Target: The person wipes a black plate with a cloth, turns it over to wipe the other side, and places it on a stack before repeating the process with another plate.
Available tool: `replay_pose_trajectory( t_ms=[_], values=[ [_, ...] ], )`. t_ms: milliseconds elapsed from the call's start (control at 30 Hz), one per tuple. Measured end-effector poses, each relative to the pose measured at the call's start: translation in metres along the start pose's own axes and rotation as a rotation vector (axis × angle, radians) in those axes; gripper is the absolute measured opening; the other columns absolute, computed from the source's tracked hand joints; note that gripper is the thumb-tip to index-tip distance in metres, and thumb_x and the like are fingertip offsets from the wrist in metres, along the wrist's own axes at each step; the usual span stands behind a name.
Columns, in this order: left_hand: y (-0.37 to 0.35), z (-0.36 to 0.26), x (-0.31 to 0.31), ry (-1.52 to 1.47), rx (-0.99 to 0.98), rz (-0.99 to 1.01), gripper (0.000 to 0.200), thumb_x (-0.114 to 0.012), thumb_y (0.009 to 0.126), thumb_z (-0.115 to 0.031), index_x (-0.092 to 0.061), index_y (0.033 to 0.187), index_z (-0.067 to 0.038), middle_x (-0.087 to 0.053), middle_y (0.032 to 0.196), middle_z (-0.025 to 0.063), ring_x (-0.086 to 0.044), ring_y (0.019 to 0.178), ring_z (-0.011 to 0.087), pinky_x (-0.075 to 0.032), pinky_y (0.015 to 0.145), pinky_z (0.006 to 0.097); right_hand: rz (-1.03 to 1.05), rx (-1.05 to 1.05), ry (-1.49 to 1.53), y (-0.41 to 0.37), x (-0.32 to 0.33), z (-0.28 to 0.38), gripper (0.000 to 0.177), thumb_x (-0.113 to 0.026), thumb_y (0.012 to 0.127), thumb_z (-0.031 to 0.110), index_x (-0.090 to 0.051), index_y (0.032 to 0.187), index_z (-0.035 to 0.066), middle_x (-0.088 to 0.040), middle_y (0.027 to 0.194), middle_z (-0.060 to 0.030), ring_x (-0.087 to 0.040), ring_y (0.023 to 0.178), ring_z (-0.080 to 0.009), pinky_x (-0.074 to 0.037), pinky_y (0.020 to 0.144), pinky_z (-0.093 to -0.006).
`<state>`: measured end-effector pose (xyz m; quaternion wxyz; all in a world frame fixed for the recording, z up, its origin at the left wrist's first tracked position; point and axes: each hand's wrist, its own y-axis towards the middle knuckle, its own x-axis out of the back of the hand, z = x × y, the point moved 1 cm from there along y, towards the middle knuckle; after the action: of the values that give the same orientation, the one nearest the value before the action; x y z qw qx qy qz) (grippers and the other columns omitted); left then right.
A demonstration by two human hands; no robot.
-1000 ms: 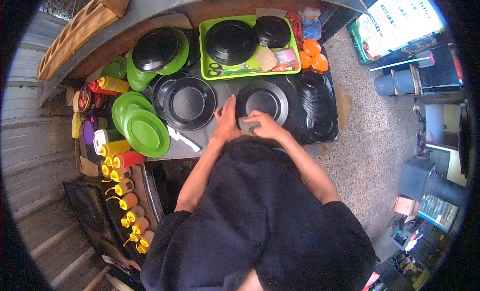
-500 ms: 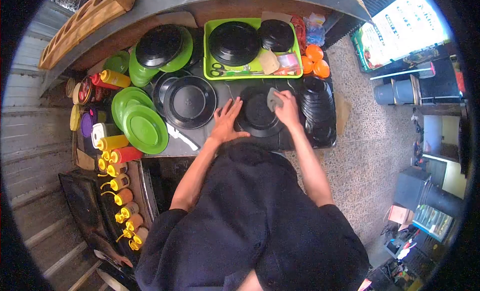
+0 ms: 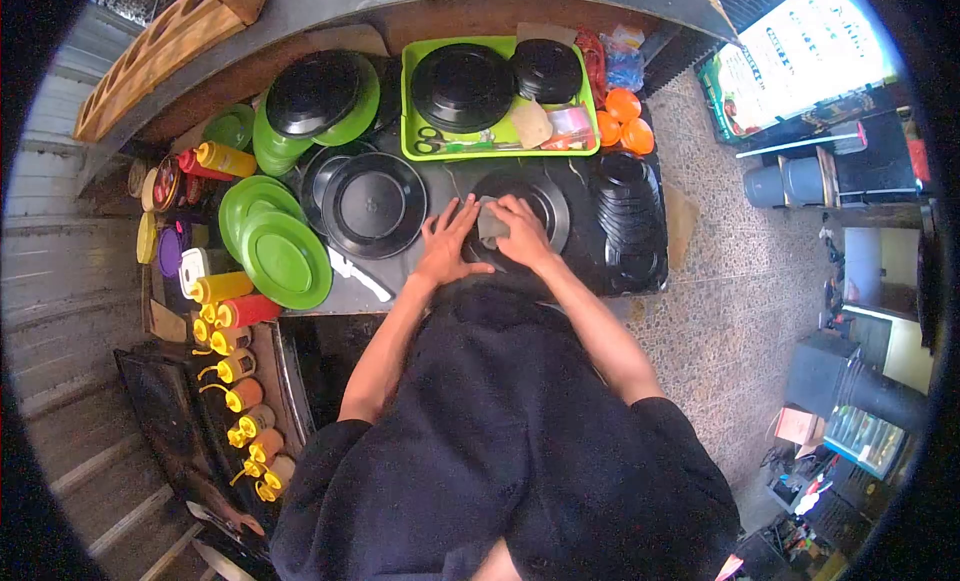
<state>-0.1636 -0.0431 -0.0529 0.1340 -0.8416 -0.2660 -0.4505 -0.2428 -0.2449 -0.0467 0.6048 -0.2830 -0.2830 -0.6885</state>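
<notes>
A black plate [image 3: 548, 203] lies on the dark counter in front of me. My right hand [image 3: 520, 233] presses a grey cloth [image 3: 490, 226] onto the plate's left part, fingers closed over it. At the plate's left rim rests my left hand [image 3: 452, 243], its fingers spread and the thumb stretched along the near edge. Just left of that hand, more black plates [image 3: 375, 206] are stacked. Green plates [image 3: 287, 259] overlap farther left. A row of black dishes [image 3: 632, 221] stands to the right of the plate.
Behind the plate is a green tray [image 3: 408, 131] with black plates, scissors [image 3: 428, 139] and small items. Orange cups [image 3: 622, 106] sit at the back right. Squeeze bottles [image 3: 235, 366] line the left side. A white-handled utensil [image 3: 358, 273] lies near the front edge.
My right hand has swept the cloth from the plate's upper right across to its left part, close to my left hand. The left hand stays at the rim.
</notes>
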Motion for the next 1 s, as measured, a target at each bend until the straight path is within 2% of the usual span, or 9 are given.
replay_pose_trajectory(
  t_ms=[167,267,500,633,700,767,900,967,1000],
  values=[
    [-0.002,-0.005,-0.002,0.074,0.049,0.037,0.139,-0.085,0.063,-0.077,-0.027,0.171,-0.012,-0.023,0.179,0.0076,-0.023,0.163,0.0338,-0.019,0.125,0.0627,0.0,0.061,-0.121,0.006,0.005,-0.022,0.071,-0.081,0.072,-0.006,-0.067,0.139,0.011,-0.059,0.124,-0.0094,-0.063,0.118,-0.0353,-0.055,0.102,-0.0448],
    [-0.004,-0.009,-0.005,0.124,0.063,0.008,0.136,-0.082,0.065,-0.081,-0.028,0.17,-0.013,-0.023,0.179,0.0061,-0.023,0.163,0.0323,-0.019,0.125,0.0638,-0.168,-0.065,-0.222,0.007,0.023,-0.033,0.066,-0.082,0.071,-0.004,-0.069,0.134,0.013,-0.061,0.123,-0.0087,-0.064,0.117,-0.035,-0.055,0.1,-0.0443],
    [-0.003,-0.017,0.003,0.144,0.087,0.004,0.135,-0.081,0.065,-0.08,-0.031,0.169,-0.011,-0.023,0.179,0.0033,-0.023,0.163,0.0313,-0.019,0.126,0.0655,-0.081,-0.214,-0.538,-0.035,0.053,-0.026,0.058,-0.083,0.071,0.006,-0.075,0.128,0.014,-0.066,0.118,-0.01,-0.067,0.109,-0.031,-0.047,0.095,-0.049],
    [-0.003,-0.017,0.0,0.164,0.084,-0.008,0.135,-0.081,0.064,-0.081,-0.032,0.168,-0.01,-0.024,0.178,0.0042,-0.022,0.163,0.0317,-0.019,0.125,0.0655,-0.021,-0.271,-0.424,-0.058,0.054,-0.009,0.047,-0.084,0.069,0.013,-0.079,0.115,0.009,-0.071,0.108,-0.0127,-0.068,0.106,-0.0311,-0.044,0.093,-0.0485],
    [-0.003,-0.016,-0.002,0.167,0.07,-0.019,0.135,-0.081,0.063,-0.081,-0.032,0.168,-0.01,-0.024,0.178,0.0045,-0.022,0.163,0.0317,-0.02,0.125,0.0656,0.126,-0.271,-0.415,-0.06,0.044,0.005,0.041,-0.083,0.07,0.014,-0.078,0.109,0.005,-0.072,0.11,-0.0154,-0.07,0.107,-0.0324,-0.046,0.093,-0.0495],
    [-0.003,-0.014,-0.005,0.165,0.079,-0.007,0.137,-0.081,0.063,-0.082,-0.03,0.169,-0.013,-0.021,0.179,0.0039,-0.022,0.164,0.0301,-0.02,0.125,0.0645,0.084,-0.169,-0.372,-0.059,0.024,0.005,0.033,-0.083,0.073,0.017,-0.075,0.1,0.001,-0.074,0.106,-0.0212,-0.074,0.101,-0.0382,-0.054,0.09,-0.0517],
    [0.0,-0.011,-0.006,0.251,0.075,0.052,0.136,-0.085,0.064,-0.077,-0.029,0.169,-0.012,-0.018,0.18,0.0041,-0.02,0.164,0.0304,-0.02,0.125,0.0645,0.044,-0.15,-0.111,-0.046,0.012,0.019,0.037,-0.08,0.076,0.019,-0.071,0.102,-0.005,-0.075,0.105,-0.0256,-0.074,0.097,-0.0448,-0.059,0.088,-0.0498],
    [-0.001,-0.012,-0.006,0.174,0.098,0.056,0.135,-0.089,0.063,-0.07,-0.029,0.17,-0.012,-0.017,0.181,0.0039,-0.018,0.165,0.0305,-0.019,0.125,0.0647,0.165,-0.316,0.273,-0.039,0.018,0.005,0.041,-0.075,0.076,0.016,-0.071,0.11,-0.006,-0.075,0.112,-0.0274,-0.074,0.105,-0.0433,-0.058,0.094,-0.0466],
    [-0.002,-0.014,-0.004,0.174,0.096,0.056,0.135,-0.089,0.063,-0.07,-0.029,0.17,-0.012,-0.017,0.181,0.0039,-0.018,0.165,0.0305,-0.019,0.125,0.0647,0.075,-0.27,0.257,-0.038,0.016,-0.015,0.048,-0.069,0.076,0.012,-0.071,0.12,-0.005,-0.075,0.117,-0.0289,-0.073,0.112,-0.0418,-0.057,0.098,-0.0442]
  ],
)
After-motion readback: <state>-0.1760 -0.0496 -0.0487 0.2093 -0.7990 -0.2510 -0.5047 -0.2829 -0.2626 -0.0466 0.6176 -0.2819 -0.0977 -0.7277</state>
